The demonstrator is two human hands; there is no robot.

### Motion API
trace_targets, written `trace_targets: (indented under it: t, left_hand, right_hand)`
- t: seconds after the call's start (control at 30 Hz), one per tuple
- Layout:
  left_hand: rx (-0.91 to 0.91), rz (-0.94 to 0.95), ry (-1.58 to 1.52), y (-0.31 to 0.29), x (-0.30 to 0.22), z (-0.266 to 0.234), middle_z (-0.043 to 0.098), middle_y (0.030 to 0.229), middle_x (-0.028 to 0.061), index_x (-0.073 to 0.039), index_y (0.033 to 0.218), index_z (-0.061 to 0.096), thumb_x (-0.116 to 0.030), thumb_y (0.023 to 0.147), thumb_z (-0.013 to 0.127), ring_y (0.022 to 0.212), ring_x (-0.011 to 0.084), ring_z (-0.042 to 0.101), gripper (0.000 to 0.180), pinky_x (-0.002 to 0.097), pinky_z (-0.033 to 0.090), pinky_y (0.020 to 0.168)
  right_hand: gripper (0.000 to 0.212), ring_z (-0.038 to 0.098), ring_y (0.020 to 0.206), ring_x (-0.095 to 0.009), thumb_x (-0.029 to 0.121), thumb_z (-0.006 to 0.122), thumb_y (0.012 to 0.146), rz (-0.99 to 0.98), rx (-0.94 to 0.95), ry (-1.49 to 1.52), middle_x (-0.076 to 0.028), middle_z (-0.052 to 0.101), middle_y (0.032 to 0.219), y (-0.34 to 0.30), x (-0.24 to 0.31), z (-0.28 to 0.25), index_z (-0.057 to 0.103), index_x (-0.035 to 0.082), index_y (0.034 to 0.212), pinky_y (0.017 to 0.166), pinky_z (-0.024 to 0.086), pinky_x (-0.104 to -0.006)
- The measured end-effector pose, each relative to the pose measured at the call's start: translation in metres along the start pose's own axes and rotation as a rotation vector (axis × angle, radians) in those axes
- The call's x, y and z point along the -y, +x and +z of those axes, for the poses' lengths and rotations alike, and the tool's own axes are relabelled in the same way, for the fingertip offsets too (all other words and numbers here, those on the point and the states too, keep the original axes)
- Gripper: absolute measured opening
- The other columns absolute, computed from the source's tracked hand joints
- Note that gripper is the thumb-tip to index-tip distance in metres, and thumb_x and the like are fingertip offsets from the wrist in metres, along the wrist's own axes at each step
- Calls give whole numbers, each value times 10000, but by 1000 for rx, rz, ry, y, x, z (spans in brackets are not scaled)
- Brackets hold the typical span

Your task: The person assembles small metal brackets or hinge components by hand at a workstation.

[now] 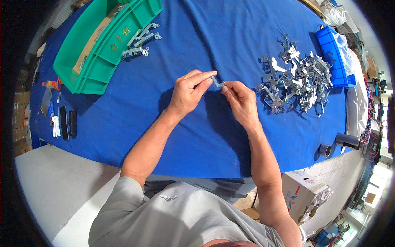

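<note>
Between my two hands, above the middle of the blue-covered table, is a small bent metal bracket. My left hand pinches its left end between thumb and forefinger. The right end sits between the thumb and fingers of my right hand. Fingertips cover parts of the bracket, so its full shape is hidden. To the right lies a loose heap of silvery metal brackets. At the upper left, several similar metal pieces rest beside the green bin.
A large green plastic bin stands at the upper left, a blue crate at the far right. Near the right edge are a dark ring and a dark cylinder. Black strips lie on the left. A carton stands below the table.
</note>
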State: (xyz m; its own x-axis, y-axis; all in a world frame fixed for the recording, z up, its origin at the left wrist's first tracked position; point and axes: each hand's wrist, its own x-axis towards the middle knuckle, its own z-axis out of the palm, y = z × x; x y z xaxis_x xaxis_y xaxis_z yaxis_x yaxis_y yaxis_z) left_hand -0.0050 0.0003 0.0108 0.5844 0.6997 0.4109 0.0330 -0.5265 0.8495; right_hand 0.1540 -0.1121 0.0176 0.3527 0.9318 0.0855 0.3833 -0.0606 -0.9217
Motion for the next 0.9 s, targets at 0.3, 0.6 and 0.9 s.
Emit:
trace_targets:
  t: [0.3, 0.6, 0.9]
  left_hand:
    - [64, -75, -44, -3, 1, -2, 685, 872, 74, -11, 991, 740, -114, 875, 755, 755, 143, 634, 156, 286, 499, 672]
    - [149, -62, -23, -4, 0, 0, 689, 843, 72, -7, 927, 734, -108, 855, 772, 717, 138, 643, 130, 269, 502, 629]
    - [-56, 47, -53, -4, 2, 2, 685, 838, 81, 3, 932, 726, -92, 847, 779, 708, 130, 633, 138, 265, 491, 619]
  right_hand:
    - [171, 593, 682, -97, 134, 599, 998, 185, 95, 284, -33, 633, 796, 3, -2, -1, 659, 1, 1088, 624, 508, -261]
    - [216, 585, 744, -85, 165, 574, 1018, 192, 139, 414, -16, 626, 832, 5, -3, -5, 660, -10, 1111, 658, 516, -243]
    - [196, 518, 643, -47, 159, 573, 1013, 304, 142, 295, 7, 635, 818, 5, 3, -12, 679, 12, 1087, 538, 418, -217]
